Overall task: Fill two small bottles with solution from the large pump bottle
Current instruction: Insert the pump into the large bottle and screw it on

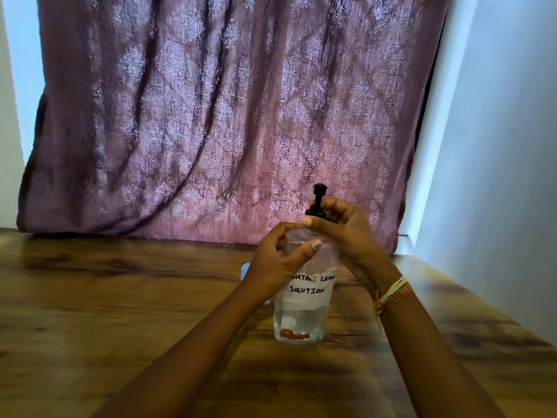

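A large clear pump bottle (304, 309) stands upright on the wooden table, a little right of centre. Its white label reads "contact lens solution", and clear liquid fills its lower part. My left hand (278, 263) is wrapped around the bottle's upper body. My right hand (343, 233) grips the black pump head (319, 196) at its collar, with the nozzle sticking up above my fingers. A small pale blue and white object (245, 270) peeks out behind my left wrist; what it is cannot be told. No small bottle is plainly visible.
The wooden table (120, 312) runs across the lower half of the view. A patterned mauve curtain (211, 116) hangs behind it down to the tabletop. A pale wall (497, 146) closes the right side next to the table's edge.
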Demonstrator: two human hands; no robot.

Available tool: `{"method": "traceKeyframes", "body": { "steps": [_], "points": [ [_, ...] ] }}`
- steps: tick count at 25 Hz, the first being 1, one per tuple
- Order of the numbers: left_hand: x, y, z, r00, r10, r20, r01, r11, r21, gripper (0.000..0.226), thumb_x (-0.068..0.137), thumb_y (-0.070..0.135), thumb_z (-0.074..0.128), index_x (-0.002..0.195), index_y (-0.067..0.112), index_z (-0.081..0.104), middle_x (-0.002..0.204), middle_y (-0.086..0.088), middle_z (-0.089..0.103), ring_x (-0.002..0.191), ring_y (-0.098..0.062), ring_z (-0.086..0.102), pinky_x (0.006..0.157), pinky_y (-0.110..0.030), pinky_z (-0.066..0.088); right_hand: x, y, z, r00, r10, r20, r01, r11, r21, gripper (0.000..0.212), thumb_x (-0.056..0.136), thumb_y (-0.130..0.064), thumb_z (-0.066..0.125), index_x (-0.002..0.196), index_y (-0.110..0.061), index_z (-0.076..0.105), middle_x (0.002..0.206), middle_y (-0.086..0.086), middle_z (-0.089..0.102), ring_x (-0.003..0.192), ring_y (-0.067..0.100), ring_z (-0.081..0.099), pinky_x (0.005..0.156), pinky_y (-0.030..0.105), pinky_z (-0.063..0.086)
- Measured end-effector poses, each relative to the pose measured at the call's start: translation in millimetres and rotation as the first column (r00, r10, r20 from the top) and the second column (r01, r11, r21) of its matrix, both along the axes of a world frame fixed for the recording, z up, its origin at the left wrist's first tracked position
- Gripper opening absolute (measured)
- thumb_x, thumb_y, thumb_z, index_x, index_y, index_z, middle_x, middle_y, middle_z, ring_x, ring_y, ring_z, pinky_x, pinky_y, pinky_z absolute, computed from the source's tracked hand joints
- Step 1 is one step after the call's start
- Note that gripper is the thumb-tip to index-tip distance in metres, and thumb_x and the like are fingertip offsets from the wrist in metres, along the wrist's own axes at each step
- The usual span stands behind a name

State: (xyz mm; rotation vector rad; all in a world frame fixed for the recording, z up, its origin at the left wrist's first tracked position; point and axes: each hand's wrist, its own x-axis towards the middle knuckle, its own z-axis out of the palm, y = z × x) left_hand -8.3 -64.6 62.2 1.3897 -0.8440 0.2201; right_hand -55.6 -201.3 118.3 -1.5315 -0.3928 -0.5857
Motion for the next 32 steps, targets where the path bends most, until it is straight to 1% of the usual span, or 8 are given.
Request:
{"method": "traceKeyframes", "body": {
  "steps": [3, 7, 13, 19, 23, 25, 29, 32],
  "points": [
    [1, 1, 0, 1.000, 0.003, -0.001, -0.003, 1.000, 0.010, 0.056, 0.067, 0.055, 0.070, 0.109, 0.018, 0.062, 0.103, -0.005, 0.072, 0.097, -0.021, 0.070, 0.083, -0.042, 0.058, 2, 5, -2, 0.998, -0.058, -0.012, 0.057, 0.995, -0.076, 0.040, 0.064, -0.018, 0.083, 0.099, -0.015, 0.064, 0.090, 0.002, 0.070, 0.083, 0.013, 0.069, 0.073, 0.025, 0.057],
    [0, 1, 1, 1.000, 0.012, -0.002, -0.012, 1.000, 0.013, 0.046, 0.066, 0.055, 0.069, 0.102, 0.026, 0.062, 0.102, -0.001, 0.072, 0.095, -0.016, 0.070, 0.082, -0.035, 0.058, -5, -7, 5, 0.960, 0.249, -0.124, -0.248, 0.968, 0.024, 0.036, 0.090, -0.010, 0.057, 0.123, 0.002, 0.057, 0.120, 0.015, 0.068, 0.110, 0.023, 0.067, 0.089, 0.032, 0.058],
    [-1, 1, 2, 1.000, 0.006, 0.007, -0.006, 1.000, 0.013, 0.037, 0.078, 0.030, 0.076, 0.107, 0.013, 0.061, 0.102, 0.000, 0.070, 0.090, -0.003, 0.068, 0.074, -0.020, 0.055, -3, -6, 3, 0.986, 0.159, -0.043, -0.158, 0.987, 0.023, 0.038, 0.064, -0.016, 0.073, 0.101, -0.005, 0.068, 0.089, 0.006, 0.077, 0.087, 0.017, 0.074, 0.071, 0.025, 0.059],
    [-3, 3, 5, 1.000, -0.018, 0.013, 0.018, 0.999, 0.036, 0.032, 0.085, 0.024, 0.070, 0.111, 0.009, 0.060, 0.099, 0.001, 0.069, 0.084, 0.002, 0.068, 0.069, -0.016, 0.053, 1, 1, -2, 0.999, -0.018, 0.046, 0.020, 0.999, -0.039, 0.016, 0.075, -0.005, 0.071, 0.082, -0.019, 0.069, 0.083, -0.003, 0.076, 0.081, 0.010, 0.071, 0.076, 0.027, 0.058],
    [2, 11, 0, 0.998, -0.035, 0.060, 0.025, 0.987, 0.160, 0.086, 0.071, 0.070, 0.062, 0.134, 0.013, 0.048, 0.124, -0.008, 0.064, 0.109, -0.016, 0.065, 0.089, -0.032, 0.056, -6, -4, -27, 0.979, 0.135, -0.155, -0.140, 0.990, -0.023, 0.073, 0.069, -0.032, 0.083, 0.131, -0.014, 0.051, 0.122, 0.010, 0.066, 0.111, 0.027, 0.065, 0.089, 0.039, 0.056],
    [3, 20, -3, 0.996, -0.008, 0.089, -0.012, 0.975, 0.221, 0.098, 0.068, 0.080, 0.055, 0.143, 0.019, 0.038, 0.134, -0.007, 0.056, 0.119, -0.018, 0.058, 0.095, -0.036, 0.054, -15, -9, -45, 0.941, 0.236, -0.244, -0.234, 0.972, 0.038, 0.087, 0.061, -0.027, 0.086, 0.135, -0.015, 0.044, 0.125, 0.012, 0.064, 0.113, 0.030, 0.064, 0.090, 0.042, 0.057],
    [5, 48, -7, 0.972, 0.216, 0.096, -0.229, 0.961, 0.155, 0.076, 0.072, 0.069, 0.060, 0.129, 0.021, 0.047, 0.125, -0.005, 0.052, 0.116, -0.017, 0.052, 0.085, -0.018, 0.047, -24, -16, -76, 0.950, -0.092, -0.297, -0.028, 0.927, -0.375, 0.079, 0.059, -0.018, 0.090, 0.127, -0.019, 0.050, 0.113, 0.002, 0.072, 0.103, 0.016, 0.071, 0.089, 0.042, 0.059],
    [14, 71, -25, 0.933, 0.358, -0.010, -0.328, 0.864, 0.382, 0.069, 0.071, 0.034, 0.082, 0.126, 0.018, 0.045, 0.119, -0.005, 0.050, 0.106, -0.018, 0.052, 0.075, -0.023, 0.043, -16, -25, -84, 0.919, -0.179, -0.351, 0.023, 0.914, -0.406, 0.061, 0.062, -0.018, 0.089, 0.117, -0.014, 0.063, 0.110, 0.001, 0.074, 0.102, 0.018, 0.071, 0.090, 0.043, 0.058]
  ]
}}
